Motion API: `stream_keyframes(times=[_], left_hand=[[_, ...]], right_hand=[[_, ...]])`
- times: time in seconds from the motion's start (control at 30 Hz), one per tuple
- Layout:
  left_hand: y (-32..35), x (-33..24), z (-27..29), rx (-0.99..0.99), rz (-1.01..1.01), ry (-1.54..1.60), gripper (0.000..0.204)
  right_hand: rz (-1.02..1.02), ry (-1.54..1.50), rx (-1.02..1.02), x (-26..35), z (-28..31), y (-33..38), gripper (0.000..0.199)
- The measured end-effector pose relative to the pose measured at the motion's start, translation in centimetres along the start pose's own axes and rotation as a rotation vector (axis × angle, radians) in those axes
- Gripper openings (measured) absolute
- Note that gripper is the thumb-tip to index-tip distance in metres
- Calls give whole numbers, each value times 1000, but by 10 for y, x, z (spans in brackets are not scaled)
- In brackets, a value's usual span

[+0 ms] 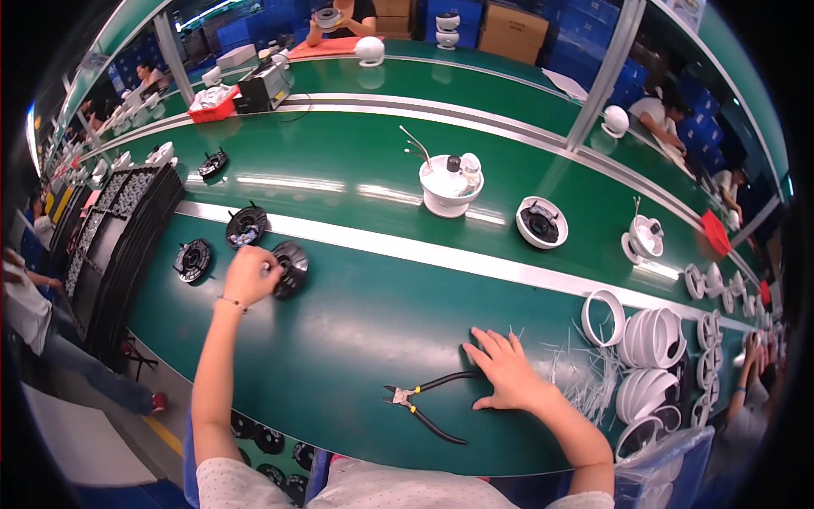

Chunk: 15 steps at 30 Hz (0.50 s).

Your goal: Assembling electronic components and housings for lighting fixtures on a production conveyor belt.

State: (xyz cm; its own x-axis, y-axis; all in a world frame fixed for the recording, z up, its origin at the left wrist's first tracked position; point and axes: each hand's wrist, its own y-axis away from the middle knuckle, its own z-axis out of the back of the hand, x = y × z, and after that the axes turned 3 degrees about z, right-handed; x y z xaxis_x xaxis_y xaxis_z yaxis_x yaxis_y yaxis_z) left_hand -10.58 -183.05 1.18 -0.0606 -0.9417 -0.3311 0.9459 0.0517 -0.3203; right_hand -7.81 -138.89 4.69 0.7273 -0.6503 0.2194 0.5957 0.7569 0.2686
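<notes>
My left hand (248,278) is closed at the near edge of a black round plastic part (292,268), which stands tilted on the green bench. Two similar black round parts lie close by: one (247,225) just beyond the hand, the other (193,260) to its left. Fingers spread, my right hand (509,375) rests on the bench and holds nothing. Beside it lies a pair of diagonal cutters (405,396) with black handles and parted jaws; the upper handle reaches close to that hand.
Cut white strips (585,382) lie scattered right of my right hand, next to stacked white rings (651,337). Across a pale rail, a conveyor carries a white housing with wires (450,185) and a white bowl with a black insert (543,223). Black racks (110,246) stand left.
</notes>
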Motion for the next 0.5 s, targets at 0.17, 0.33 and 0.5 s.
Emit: stream_keyframes(times=[0.17,0.33,0.5], left_hand=[[-49,-40,16,-247,-129,161,13],[-112,-88,-26,-274,-430,256,16],[-179,-127,-73,-31,-327,267,17]], right_hand=[[92,-53,-14,16,3,-4,94],[215,-63,20,66,-12,-16,94],[172,-63,7,79,-5,-33,82]])
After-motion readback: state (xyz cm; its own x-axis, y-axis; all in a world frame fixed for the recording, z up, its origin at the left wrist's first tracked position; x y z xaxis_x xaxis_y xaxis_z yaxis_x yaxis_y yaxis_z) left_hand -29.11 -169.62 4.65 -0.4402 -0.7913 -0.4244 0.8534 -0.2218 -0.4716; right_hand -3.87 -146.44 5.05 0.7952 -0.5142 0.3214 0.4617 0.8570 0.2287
